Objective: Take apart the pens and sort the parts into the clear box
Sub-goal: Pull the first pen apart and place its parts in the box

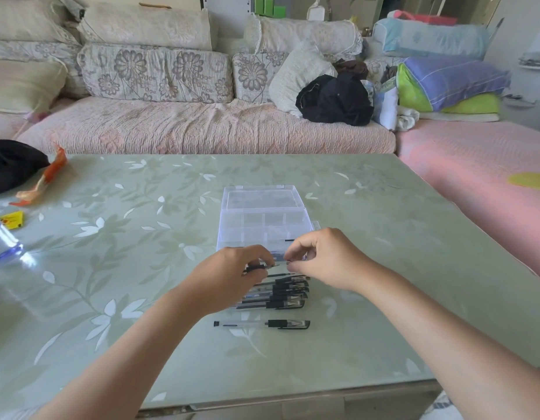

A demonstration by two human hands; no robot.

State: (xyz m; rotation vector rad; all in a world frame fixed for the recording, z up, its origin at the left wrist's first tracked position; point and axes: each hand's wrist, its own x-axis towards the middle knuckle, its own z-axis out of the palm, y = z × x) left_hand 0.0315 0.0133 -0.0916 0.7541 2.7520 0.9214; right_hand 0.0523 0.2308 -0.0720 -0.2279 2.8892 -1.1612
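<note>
A clear compartment box [264, 221] sits open at the table's centre, its lid [262, 197] tilted back. Just in front of it, my left hand [232, 272] and my right hand [326, 260] hold one pen [279, 262] between them, each pinching an end; a black piece sticks out under my left fingers. Below the hands lies a pile of several clear pens with black caps [285, 294]. One more capped pen [262, 324] lies alone nearer to me. A small dark part shows in a near compartment of the box [289, 240].
The green floral table [141, 268] carries an orange wrapper [43, 180], a yellow packet [12, 220], a clear bottle [3, 242] and a black bag [11, 163] at the far left. A sofa [202, 122] with cushions and clothes stands behind the table.
</note>
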